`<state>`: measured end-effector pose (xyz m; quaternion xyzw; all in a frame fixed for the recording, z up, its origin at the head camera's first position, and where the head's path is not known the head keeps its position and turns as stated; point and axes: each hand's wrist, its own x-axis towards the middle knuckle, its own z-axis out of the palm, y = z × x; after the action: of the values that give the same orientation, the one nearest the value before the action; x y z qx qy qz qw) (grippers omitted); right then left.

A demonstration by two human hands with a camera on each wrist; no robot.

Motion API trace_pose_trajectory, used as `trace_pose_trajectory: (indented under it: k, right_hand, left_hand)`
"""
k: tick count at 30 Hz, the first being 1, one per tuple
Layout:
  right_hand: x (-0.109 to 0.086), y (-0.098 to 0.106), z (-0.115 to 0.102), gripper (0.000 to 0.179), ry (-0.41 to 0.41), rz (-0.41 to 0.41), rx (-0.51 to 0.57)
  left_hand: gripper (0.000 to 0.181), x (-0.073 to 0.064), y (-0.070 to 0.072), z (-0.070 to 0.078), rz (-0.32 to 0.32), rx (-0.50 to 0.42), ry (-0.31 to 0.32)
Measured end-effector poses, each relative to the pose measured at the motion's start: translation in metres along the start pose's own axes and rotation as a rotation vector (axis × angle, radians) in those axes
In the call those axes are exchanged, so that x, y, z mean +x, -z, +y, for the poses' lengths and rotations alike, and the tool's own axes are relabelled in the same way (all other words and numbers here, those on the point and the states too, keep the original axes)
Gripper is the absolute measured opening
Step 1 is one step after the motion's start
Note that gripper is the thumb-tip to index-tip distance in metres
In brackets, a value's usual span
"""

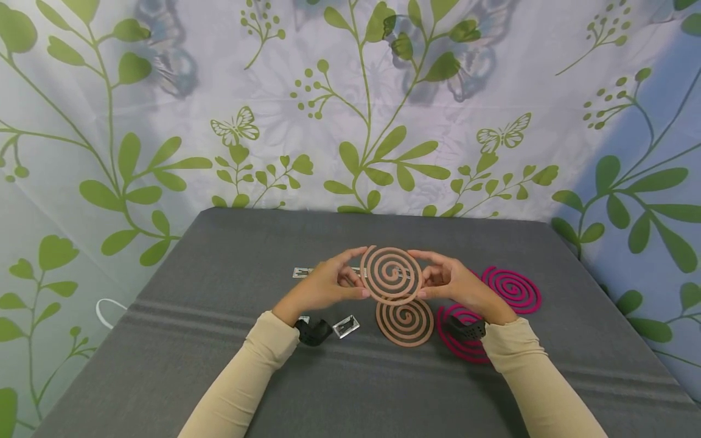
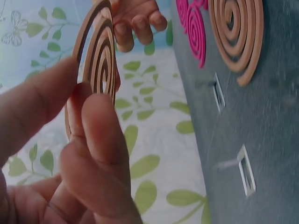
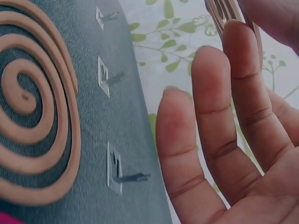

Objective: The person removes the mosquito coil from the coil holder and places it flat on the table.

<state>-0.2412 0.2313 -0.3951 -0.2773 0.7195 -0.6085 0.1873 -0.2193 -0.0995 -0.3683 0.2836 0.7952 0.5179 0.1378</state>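
Observation:
Both hands hold up a tan mosquito coil [image 1: 391,274] by its edges, above the table and facing the head camera. My left hand [image 1: 327,283] pinches its left rim between thumb and fingers. At the right rim, the thumb and index finger of my right hand [image 1: 459,285] grip it, while the other fingers are bent behind in the head view. A second tan coil [image 1: 406,322] lies flat on the table below, partly covered by the held one. Small metal coil stands [image 3: 114,170] with raised prongs rest on the cloth; one stand [image 1: 346,326] is near my left wrist.
Magenta coils lie at the right: one coil [image 1: 513,289] beyond my right forearm, another coil [image 1: 465,351] partly under my right wrist. Behind the held coil, more metal stands [image 1: 301,272] sit in a row. The grey-covered table [image 1: 219,243] meets a leaf-patterned curtain [image 1: 350,121].

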Motion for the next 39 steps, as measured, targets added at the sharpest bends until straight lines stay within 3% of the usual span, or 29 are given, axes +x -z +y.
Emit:
trace_pose_trajectory:
  k: [17, 26, 31, 39]
  right_hand:
    - [-0.039, 0.022, 0.006, 0.081, -0.004, -0.031, -0.026]
    - [-0.060, 0.036, 0.006, 0.076, 0.009, -0.045, -0.005]
    - [-0.072, 0.043, 0.007, 0.074, 0.002, -0.032, -0.038]
    - [-0.091, 0.054, 0.006, 0.077, 0.006, -0.065, 0.019]
  left_hand:
    - [0.084, 0.009, -0.050, 0.007, 0.014, -0.055, 0.080]
    - [0.084, 0.017, -0.074, 0.009, 0.024, -0.099, 0.050]
    - [0.084, 0.023, -0.086, 0.012, 0.028, -0.125, 0.064]
    - [0.083, 0.032, -0.106, 0.015, 0.020, -0.166, 0.074]
